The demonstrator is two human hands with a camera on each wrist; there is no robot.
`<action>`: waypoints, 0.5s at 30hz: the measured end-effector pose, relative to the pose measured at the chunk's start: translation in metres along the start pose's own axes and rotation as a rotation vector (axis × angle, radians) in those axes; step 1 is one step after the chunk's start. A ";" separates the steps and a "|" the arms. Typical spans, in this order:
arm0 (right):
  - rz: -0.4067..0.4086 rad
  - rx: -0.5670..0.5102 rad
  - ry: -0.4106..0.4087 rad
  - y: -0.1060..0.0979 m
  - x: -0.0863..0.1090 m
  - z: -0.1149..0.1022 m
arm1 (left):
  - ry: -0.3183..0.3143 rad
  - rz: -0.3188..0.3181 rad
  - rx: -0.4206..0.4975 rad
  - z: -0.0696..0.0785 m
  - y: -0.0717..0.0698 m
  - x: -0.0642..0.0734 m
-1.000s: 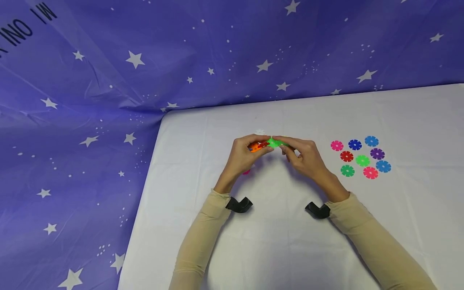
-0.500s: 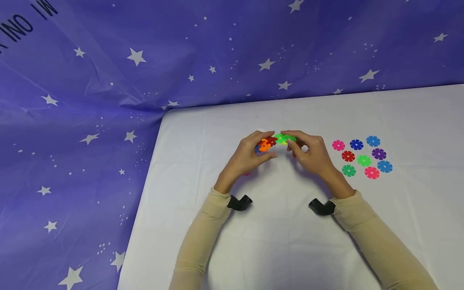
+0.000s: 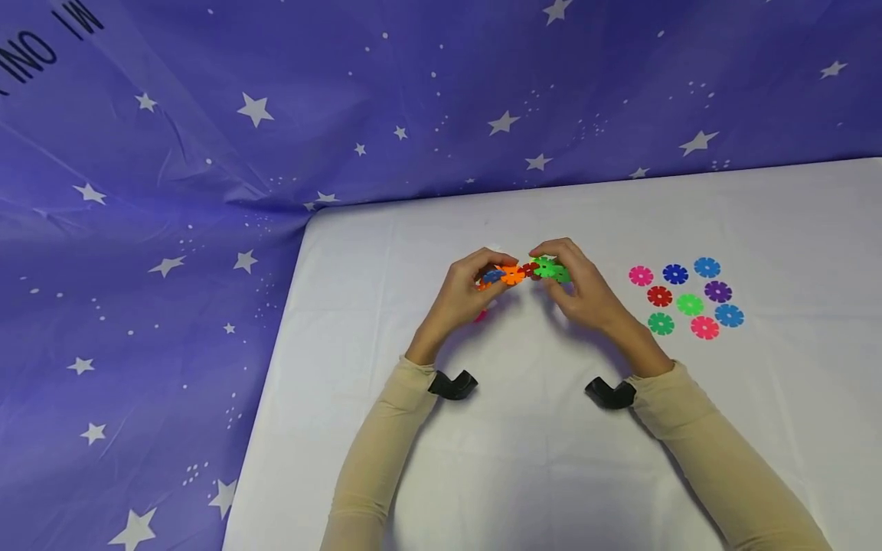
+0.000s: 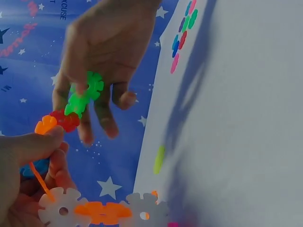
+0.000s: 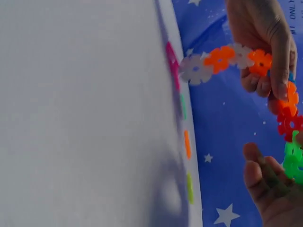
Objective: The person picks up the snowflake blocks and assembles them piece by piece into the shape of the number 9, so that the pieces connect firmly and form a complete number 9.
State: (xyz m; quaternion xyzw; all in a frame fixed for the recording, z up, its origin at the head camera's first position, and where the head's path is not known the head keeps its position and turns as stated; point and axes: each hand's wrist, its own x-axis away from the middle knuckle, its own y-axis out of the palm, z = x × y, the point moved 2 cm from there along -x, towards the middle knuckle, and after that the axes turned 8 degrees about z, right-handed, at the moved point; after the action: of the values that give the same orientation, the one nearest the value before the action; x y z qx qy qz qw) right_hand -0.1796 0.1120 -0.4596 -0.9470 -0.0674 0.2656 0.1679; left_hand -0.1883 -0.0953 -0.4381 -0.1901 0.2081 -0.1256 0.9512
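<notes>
A chain of notched plastic snowflake discs hangs between my hands, above the table. My left hand [image 3: 458,295] pinches it between thumb and fingers at an orange disc [image 3: 511,275]. A red disc [image 3: 530,269] joins that orange one to a bright green disc [image 3: 546,267] and a second green one. My right hand [image 3: 582,295] holds the green end between thumb and index finger; its other fingers are spread in the left wrist view. Below my left hand, the rest of the chain alternates orange and translucent white, ending in a white disc [image 5: 195,69]. A blue disc [image 4: 35,168] is partly hidden by the left fingers.
Several loose discs, such as a light green one [image 3: 690,304], lie flat to the right on the white table [image 3: 524,459]. More lie beneath the hands, including a pink disc [image 5: 173,65]. A purple star-print cloth [image 3: 413,92] rises behind the table.
The left hand released the chain near the red and green discs, its thumb lifting away, and now pinches the orange disc. The chain and right hand shifted slightly right.
</notes>
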 end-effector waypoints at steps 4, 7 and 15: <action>0.013 -0.047 -0.006 0.002 -0.001 -0.006 | 0.025 -0.012 0.006 0.001 0.003 0.000; 0.068 -0.046 0.001 0.001 -0.004 -0.024 | 0.071 -0.034 -0.001 0.002 0.006 0.001; 0.154 0.034 -0.001 -0.002 -0.007 -0.044 | 0.085 -0.059 -0.089 0.007 0.011 0.002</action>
State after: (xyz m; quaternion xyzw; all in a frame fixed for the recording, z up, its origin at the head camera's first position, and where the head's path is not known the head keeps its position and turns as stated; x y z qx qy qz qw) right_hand -0.1619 0.1001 -0.4201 -0.9461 0.0103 0.2796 0.1631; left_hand -0.1815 -0.0839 -0.4378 -0.2327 0.2480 -0.1521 0.9280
